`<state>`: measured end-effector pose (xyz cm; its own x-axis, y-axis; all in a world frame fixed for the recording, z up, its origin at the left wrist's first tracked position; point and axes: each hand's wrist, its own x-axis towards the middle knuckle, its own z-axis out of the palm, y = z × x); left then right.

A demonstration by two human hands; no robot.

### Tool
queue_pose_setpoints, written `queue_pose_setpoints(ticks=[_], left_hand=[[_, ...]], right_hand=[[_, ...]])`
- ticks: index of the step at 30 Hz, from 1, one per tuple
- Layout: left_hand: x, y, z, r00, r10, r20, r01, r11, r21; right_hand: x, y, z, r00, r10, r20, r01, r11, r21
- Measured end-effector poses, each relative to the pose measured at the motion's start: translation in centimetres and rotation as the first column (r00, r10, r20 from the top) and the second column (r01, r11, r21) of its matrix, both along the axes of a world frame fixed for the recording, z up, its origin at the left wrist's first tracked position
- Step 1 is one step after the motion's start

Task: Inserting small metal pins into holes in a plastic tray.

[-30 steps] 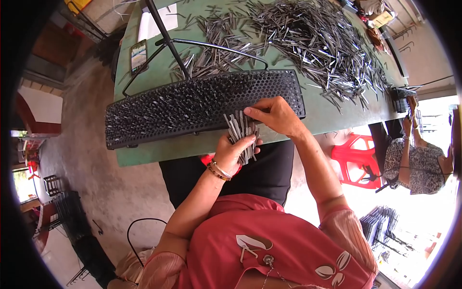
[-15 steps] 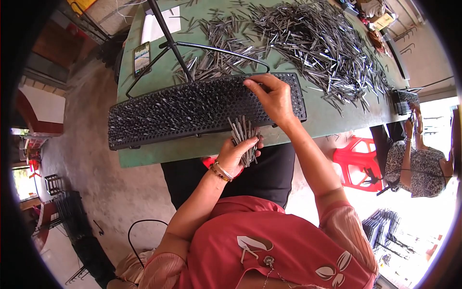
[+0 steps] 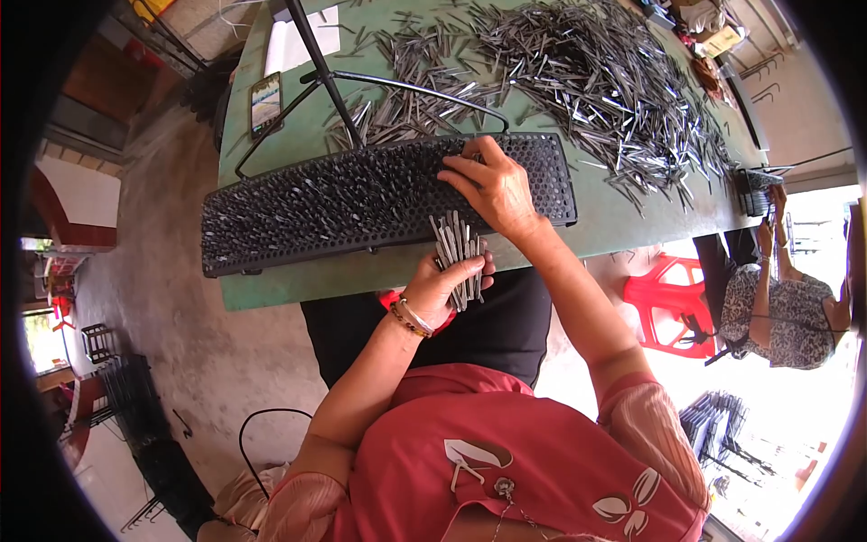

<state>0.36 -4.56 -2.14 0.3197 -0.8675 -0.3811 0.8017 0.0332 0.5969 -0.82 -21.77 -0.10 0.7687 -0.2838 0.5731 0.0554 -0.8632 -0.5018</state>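
My left hand [image 3: 441,285] is wrapped round a bundle of thin, dark metal strips [image 3: 455,239], held upright below the near edge of a long black perforated rack [image 3: 549,176]. Many strips [image 3: 289,206] stand packed in the holes of its left and middle parts, while bare holes show toward the right end. Over that right part, my right hand [image 3: 497,191] has its fingers bent and its thumb brought in close to the rack's surface. Whatever is between those fingertips, if anything, is too small to make out.
The rack lies along the near edge of a green table [image 3: 262,294]. A black metal frame [image 3: 336,90] rises behind it, beside a phone [image 3: 266,104]. Loose strips form a big pile [image 3: 605,81]. A red stool [image 3: 668,303] and another person [image 3: 781,307] are at right.
My right hand has shifted slightly down and toward the left over the rack, its fingers now more bent. My left hand still holds the bundle in nearly the same place.
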Motion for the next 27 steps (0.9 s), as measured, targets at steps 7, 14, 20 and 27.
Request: queue_pose_setpoints(ticks=[7,14,20,27], left_hand=[[0.3,-0.3,0.2,0.999,0.032,0.006,-0.032,0.999,-0.015],[0.2,-0.5,0.6,0.998,0.038,0.052,-0.034,0.997,-0.068],[-0.1,-0.9,1.0,0.997,0.009,0.075,-0.006,0.999,-0.047],[-0.1,-1.1,0.4,0.999,0.012,0.052,-0.011,1.000,-0.015]], right_hand=[[-1.8,-0.7,1.2,0.994,0.024,-0.109,0.012,0.949,0.316],[-3.9,-1.3,2.7,0.920,0.300,-0.251,-0.160,0.874,0.459],[-5.2,-1.1,1.9,0.883,0.362,-0.299,-0.027,0.675,0.737],[-4.3,-1.8,2.2,0.934,0.221,-0.282,0.139,0.501,0.854]])
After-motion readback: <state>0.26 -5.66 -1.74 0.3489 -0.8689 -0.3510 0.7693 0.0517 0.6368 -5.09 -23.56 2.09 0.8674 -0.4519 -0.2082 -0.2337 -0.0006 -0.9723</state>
